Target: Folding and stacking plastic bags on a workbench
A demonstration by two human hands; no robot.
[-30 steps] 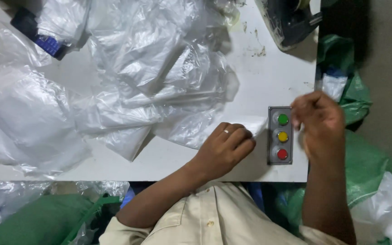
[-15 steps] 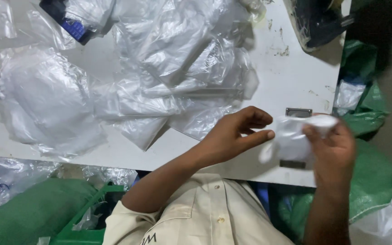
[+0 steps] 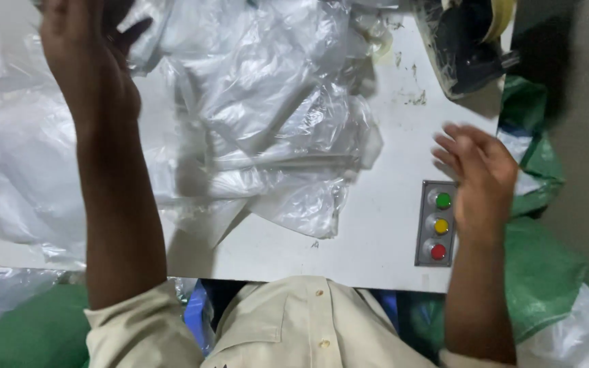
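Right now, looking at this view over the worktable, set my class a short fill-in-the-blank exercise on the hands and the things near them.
1. The control panel has three round buttons; the one between green and red is ____.
2. The right hand hovers with spread fingers beside the ____ panel.
3. The left hand reaches far across the table into the clear ____ bags.
4. The table top is ____ in colour.

Missing words: yellow; control; plastic; white
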